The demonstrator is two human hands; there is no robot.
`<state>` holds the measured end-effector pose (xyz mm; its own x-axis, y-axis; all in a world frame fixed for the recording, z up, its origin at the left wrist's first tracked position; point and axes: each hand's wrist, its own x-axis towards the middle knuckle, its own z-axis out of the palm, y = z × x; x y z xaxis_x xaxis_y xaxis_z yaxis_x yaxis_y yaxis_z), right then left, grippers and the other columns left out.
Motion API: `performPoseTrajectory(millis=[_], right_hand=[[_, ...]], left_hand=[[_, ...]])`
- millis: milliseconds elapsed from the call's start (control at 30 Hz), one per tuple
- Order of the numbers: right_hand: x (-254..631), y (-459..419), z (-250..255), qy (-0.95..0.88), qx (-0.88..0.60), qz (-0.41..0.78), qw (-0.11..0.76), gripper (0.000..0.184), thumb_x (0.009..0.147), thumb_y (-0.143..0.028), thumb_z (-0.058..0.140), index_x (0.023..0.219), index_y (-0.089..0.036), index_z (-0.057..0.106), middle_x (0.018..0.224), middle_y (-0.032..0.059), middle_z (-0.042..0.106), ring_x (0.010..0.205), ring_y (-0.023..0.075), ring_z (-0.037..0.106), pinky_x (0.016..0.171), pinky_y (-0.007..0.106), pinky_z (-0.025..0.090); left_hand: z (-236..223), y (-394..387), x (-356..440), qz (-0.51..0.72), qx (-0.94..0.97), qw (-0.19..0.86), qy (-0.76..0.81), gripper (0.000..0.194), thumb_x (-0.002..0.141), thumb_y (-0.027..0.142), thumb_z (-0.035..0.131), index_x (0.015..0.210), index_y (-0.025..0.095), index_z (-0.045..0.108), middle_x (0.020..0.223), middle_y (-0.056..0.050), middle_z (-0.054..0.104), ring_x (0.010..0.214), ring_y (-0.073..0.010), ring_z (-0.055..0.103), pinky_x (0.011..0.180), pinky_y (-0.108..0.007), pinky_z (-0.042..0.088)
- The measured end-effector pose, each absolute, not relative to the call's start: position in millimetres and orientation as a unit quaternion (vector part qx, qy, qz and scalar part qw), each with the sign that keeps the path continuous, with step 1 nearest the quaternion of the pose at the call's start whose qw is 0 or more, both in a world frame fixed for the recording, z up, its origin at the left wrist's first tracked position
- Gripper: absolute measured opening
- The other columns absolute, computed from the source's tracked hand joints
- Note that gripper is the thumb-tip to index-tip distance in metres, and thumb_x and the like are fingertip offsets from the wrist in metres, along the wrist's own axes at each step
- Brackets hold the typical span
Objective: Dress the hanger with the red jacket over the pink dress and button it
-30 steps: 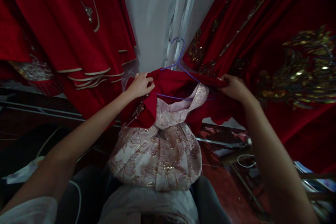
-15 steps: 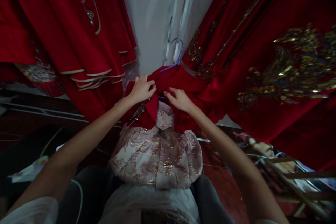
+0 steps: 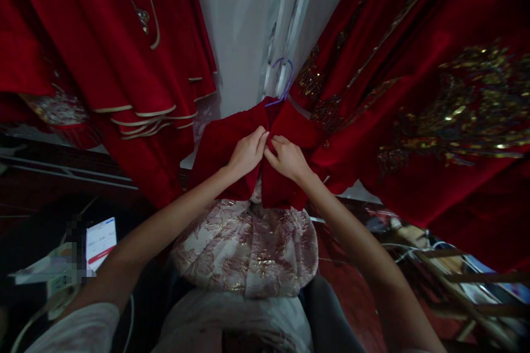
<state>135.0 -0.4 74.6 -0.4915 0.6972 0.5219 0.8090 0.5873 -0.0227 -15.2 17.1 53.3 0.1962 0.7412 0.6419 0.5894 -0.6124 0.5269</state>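
Observation:
A small red jacket (image 3: pixel 227 138) hangs on a purple hanger (image 3: pixel 285 85) in front of me, its two front edges brought together. My left hand (image 3: pixel 249 150) pinches one front edge below the collar. Right beside it, my right hand (image 3: pixel 285 155) pinches the other edge, the fingertips of both hands nearly touching. What exactly lies between the fingers, cloth or a fastener, is hidden. Below the jacket, a pale pink brocade garment (image 3: pixel 248 248) with gold threads spreads over my lap, and a bit of it shows between the jacket's lower edges.
Red garments with pale trim (image 3: pixel 153 66) hang at the left. Red cloth with gold sequins (image 3: pixel 455 105) hangs at the right. A lit phone (image 3: pixel 100 242) and papers lie at lower left. Wooden slats (image 3: pixel 488 277) stand at lower right.
My left hand has moved right, drawing its jacket edge over to meet the other. The jacket front has closed over the brocade and hanger bar. The phone shows more fully.

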Motion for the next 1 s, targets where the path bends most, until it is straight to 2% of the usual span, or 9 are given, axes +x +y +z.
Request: performPoseTrajectory(millis=[67,133,233,333,400,500,667,833,1000], right_hand=[[137,-2,72,-0.851,-0.443,-0.094,0.266,0.029,0.094,-0.036,0.036,0.082,-0.018,0.054,0.086,0.01,0.061,0.078,0.021,0.058,0.066,0.029,0.044],[138,-4,69,-0.833,-0.456,-0.07,0.305,0.026,0.094,-0.037,0.037,0.081,-0.019,0.051,0.081,0.0086,0.06,0.072,0.02,0.058,0.065,0.029,0.044],[140,-5,65,-0.787,-0.475,-0.011,0.392,0.016,0.091,-0.036,0.042,0.088,-0.021,0.046,0.075,0.0044,0.058,0.064,0.0176,0.057,0.06,0.028,0.044],[139,-4,61,-0.748,-0.467,0.069,0.467,0.015,0.087,-0.034,0.047,0.094,-0.023,0.041,0.075,0.0004,0.056,0.06,0.0142,0.056,0.054,0.024,0.044],[138,-4,61,-0.744,-0.45,0.113,0.48,0.017,0.084,-0.034,0.05,0.092,-0.024,0.04,0.075,-0.0008,0.055,0.061,0.0125,0.057,0.053,0.022,0.045],[137,-7,60,-0.755,-0.421,0.172,0.472,0.022,0.081,-0.036,0.054,0.092,-0.024,0.041,0.078,-0.0007,0.057,0.064,0.0122,0.059,0.052,0.021,0.048],[137,-10,55,-0.767,-0.35,0.283,0.458,0.031,0.078,-0.035,0.06,0.103,-0.024,0.045,0.097,0.0032,0.062,0.088,0.0159,0.064,0.066,0.026,0.057],[138,-2,47,-0.74,-0.364,0.294,0.483,0.024,0.083,-0.04,0.056,0.099,-0.023,0.051,0.1,0.004,0.063,0.088,0.015,0.065,0.065,0.025,0.058],[136,2,47,-0.736,-0.384,0.269,0.488,0.021,0.083,-0.039,0.057,0.096,-0.023,0.053,0.096,0.0033,0.066,0.083,0.0148,0.066,0.067,0.026,0.057]], left_hand=[[52,21,-10,0.475,0.763,0.117,0.423,0.025,0.097,0.036,0.031,0.083,0.022,0.047,0.068,0.0,0.05,0.064,-0.0155,0.055,0.067,-0.027,0.04],[50,25,-10,0.497,0.747,0.154,0.414,0.024,0.095,0.036,0.036,0.08,0.021,0.046,0.067,0.001,0.05,0.063,-0.0136,0.055,0.065,-0.025,0.04],[40,28,-14,0.54,0.703,0.238,0.396,0.016,0.085,0.034,0.056,0.084,0.02,0.047,0.077,0.001,0.055,0.068,-0.0109,0.056,0.064,-0.022,0.043],[28,27,-19,0.561,0.662,0.314,0.385,0.035,0.067,0.019,0.07,0.096,0.019,0.049,0.089,-0.001,0.057,0.073,-0.0096,0.057,0.063,-0.02,0.045],[23,24,-21,0.571,0.647,0.335,0.377,0.041,0.064,0.014,0.07,0.1,0.019,0.051,0.093,-0.003,0.059,0.077,-0.0101,0.058,0.068,-0.022,0.048],[23,21,-25,0.591,0.636,0.326,0.372,0.033,0.068,0.018,0.069,0.099,0.017,0.058,0.097,-0.005,0.062,0.081,-0.012,0.061,0.077,-0.026,0.051],[22,20,-28,0.617,0.632,0.272,0.383,0.029,0.072,0.023,0.066,0.101,0.018,0.066,0.104,-0.006,0.063,0.082,-0.0128,0.063,0.083,-0.03,0.052],[17,21,-29,0.61,0.613,0.34,0.369,0.023,0.068,0.022,0.068,0.09,0.015,0.065,0.084,-0.004,0.067,0.077,-0.0128,0.064,0.078,-0.028,0.053],[17,22,-29,0.607,0.593,0.364,0.383,0.02,0.066,0.026,0.07,0.081,0.015,0.062,0.087,-0.006,0.069,0.077,-0.0134,0.065,0.08,-0.031,0.053]])
